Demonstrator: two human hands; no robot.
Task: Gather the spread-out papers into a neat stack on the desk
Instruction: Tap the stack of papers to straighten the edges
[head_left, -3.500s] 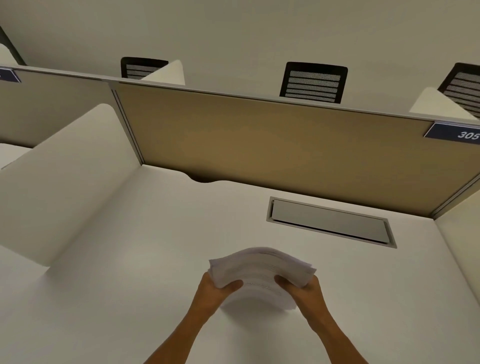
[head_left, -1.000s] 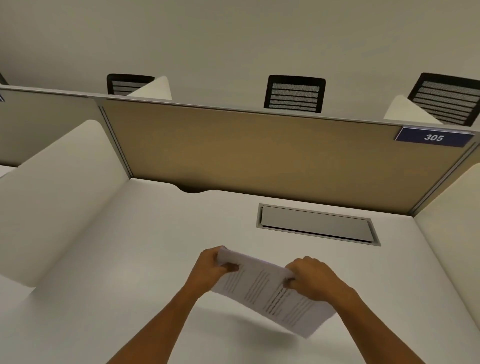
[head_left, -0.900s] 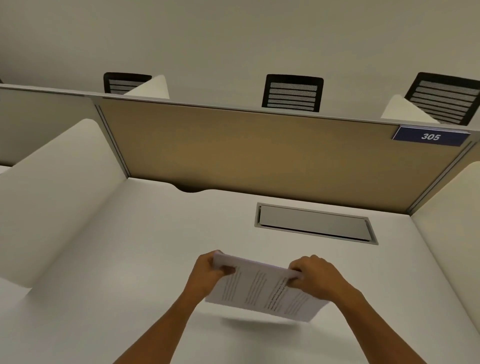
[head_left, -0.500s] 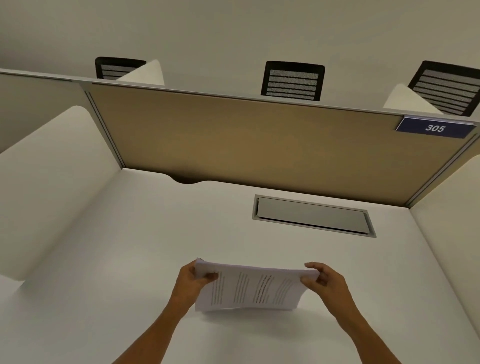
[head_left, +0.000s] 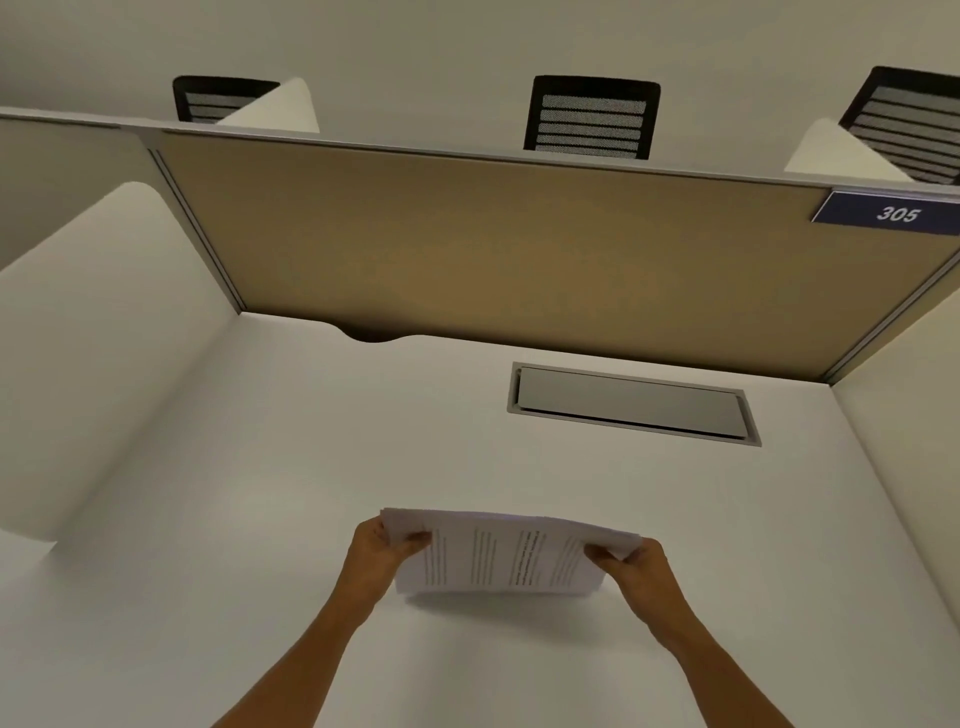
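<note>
Papers: one gathered stack, lower centre of frame, held between both hands, printed text lines facing cam. Far edge raised, near edge low over the desk w/ a shadow just under it; can't tell if near edge touches the desk.
Left hand: at stack's left end, lower centre-left. Thumb on top of the sheets, other fingers curled under — gripping the papers.
Right hand: at stack's right end. Thumb on top near the corner, fingers tucked behind — gripping the papers too.
Forearms: bare, both come up from the bottom edge of frame, angled inward twd the stack.
Desk: white top, fills lower half of frame.
Cable hatch: grey rectangular flap set in the desk, centre-right, beyond the papers, well apart from them.
Notch: dark cutout at desk's back edge, centre-left.
Back panel: tan divider across mid frame.
Side dividers: white, one at left, one at right edge.
Sign: blue plate, "305", upper right on the panel.
Chairs: three black mesh backs above the panel, upper left, upper centre, upper right.
</note>
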